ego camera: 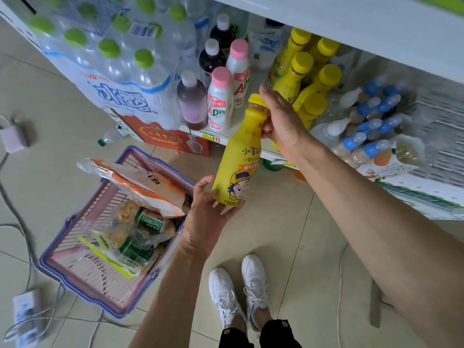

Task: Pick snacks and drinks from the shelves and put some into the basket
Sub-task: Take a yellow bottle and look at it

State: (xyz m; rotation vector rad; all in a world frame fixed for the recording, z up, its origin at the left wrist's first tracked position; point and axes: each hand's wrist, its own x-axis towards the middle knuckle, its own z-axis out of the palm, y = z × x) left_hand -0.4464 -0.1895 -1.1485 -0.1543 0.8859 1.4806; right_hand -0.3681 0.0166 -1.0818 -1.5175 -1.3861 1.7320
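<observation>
1. Far to the left of the held bottle, a shrink-wrapped pack of green-capped water bottles (110, 69) sits at the shelf's end, above a red box (173, 141) on the tiled floor.
2. Below and left of the grip, the pink basket (82, 280) with a blue rim stands on the floor; inside lie an orange-and-white snack bag (145, 187), green Tsingtao cans (149, 219) and clear-wrapped snacks.
3. The left hand (208, 217) cups the base of the yellow bottle (238, 162) from beneath, fingers curled up around its bottom edge.
4. That bottle hangs tilted in the air between both hands, just right of the basket and in front of the bottom shelf edge.
5. The right hand (281, 121) grips its neck, fingers wrapped just under the yellow cap.
6. Behind this hand, more yellow bottles (311, 79) stand on the shelf; further right lie blue-capped bottles (371, 126).
7. Beneath the grip, two white sneakers (238, 290) stand on the tiles.
</observation>
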